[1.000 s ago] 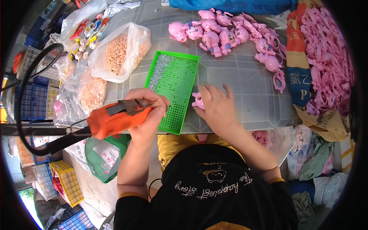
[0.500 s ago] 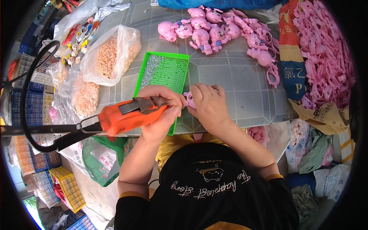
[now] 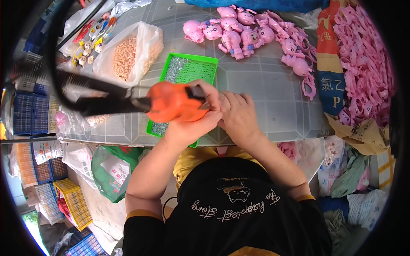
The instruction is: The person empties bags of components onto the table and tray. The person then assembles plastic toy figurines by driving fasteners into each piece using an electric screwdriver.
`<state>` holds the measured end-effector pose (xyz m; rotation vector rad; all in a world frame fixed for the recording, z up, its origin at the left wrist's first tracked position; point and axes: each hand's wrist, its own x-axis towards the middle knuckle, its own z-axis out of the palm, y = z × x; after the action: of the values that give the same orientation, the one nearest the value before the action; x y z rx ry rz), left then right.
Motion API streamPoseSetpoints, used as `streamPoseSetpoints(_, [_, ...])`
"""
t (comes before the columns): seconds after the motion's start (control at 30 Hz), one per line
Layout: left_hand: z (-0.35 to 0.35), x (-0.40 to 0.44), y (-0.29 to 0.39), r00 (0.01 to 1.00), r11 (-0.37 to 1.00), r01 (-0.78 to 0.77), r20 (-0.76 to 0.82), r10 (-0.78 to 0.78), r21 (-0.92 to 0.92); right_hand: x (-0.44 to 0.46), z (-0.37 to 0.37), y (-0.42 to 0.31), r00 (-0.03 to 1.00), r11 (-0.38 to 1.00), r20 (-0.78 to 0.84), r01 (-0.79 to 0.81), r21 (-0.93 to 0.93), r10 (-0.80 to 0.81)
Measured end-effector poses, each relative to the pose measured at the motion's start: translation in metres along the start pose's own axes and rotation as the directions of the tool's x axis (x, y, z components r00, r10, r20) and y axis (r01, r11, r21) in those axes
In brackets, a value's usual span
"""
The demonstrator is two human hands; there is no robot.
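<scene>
My left hand (image 3: 196, 121) is wrapped round an orange power tool (image 3: 173, 101) with a black cable end, its body tilted up towards the camera. Right beside it, my right hand (image 3: 240, 114) has its fingers curled and touches the left fingertips. The small pink toy piece seen in my right hand in the earlier frames is now hidden by the fingers. Beneath and behind my left hand lies a green perforated tray (image 3: 216, 68), with small silvery metal pieces (image 3: 175, 68) gathered along its left side.
Pink toy figures (image 3: 232, 40) lie at the table's back. On the right, a sack (image 3: 328, 81) adjoins a heap of pink parts (image 3: 363, 64). Clear bags of peach-coloured pieces (image 3: 126, 57) and small coloured figures (image 3: 98, 45) are on the left. A black cable loops at upper left.
My left hand has moved right with the orange tool, from over the tray to my right hand. The tool has tipped upwards, and the pink piece has gone out of sight between the hands.
</scene>
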<state>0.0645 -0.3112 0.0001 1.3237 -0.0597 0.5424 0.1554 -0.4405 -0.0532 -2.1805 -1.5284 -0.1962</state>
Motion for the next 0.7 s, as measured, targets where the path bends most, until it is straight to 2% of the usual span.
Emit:
streamPoseSetpoints(0.1, [0.000,0.001,0.003,0.994,0.998,0.059,-0.095,-0.057,0.022,0.001,0.001,-0.001,1.000,1.000,-0.006,-0.012,0.001,0.012])
streamPoseSetpoints(0.13, [0.000,0.000,0.000,0.992,0.992,-0.013,-0.125,0.029,0.128,0.001,0.000,-0.001,1.000,1.000,-0.007,-0.017,0.016,0.017])
streamPoseSetpoints(0.23, [-0.005,-0.007,0.015,0.985,0.996,-0.094,-0.144,0.094,0.012,-0.001,-0.006,0.000,1.000,0.999,-0.002,-0.016,0.034,0.016])
streamPoseSetpoints(0.27, [-0.012,-0.009,0.016,0.983,0.990,-0.137,-0.117,0.140,0.032,-0.002,-0.011,0.000,1.000,1.000,0.005,-0.004,0.021,0.004])
streamPoseSetpoints(0.37, [-0.022,-0.015,0.014,0.970,0.984,-0.040,-0.230,0.080,0.176,-0.003,-0.014,0.003,0.996,0.998,0.083,0.035,0.048,-0.039])
streamPoseSetpoints(0.4, [-0.023,-0.017,0.010,0.967,0.985,-0.007,-0.250,0.049,0.170,-0.003,-0.014,0.003,0.992,0.996,0.115,0.047,0.069,-0.055])
streamPoseSetpoints(0.7, [-0.034,-0.022,-0.006,0.975,0.989,-0.092,-0.191,0.113,0.116,-0.001,-0.013,0.004,0.994,0.991,0.081,0.065,0.120,-0.075])
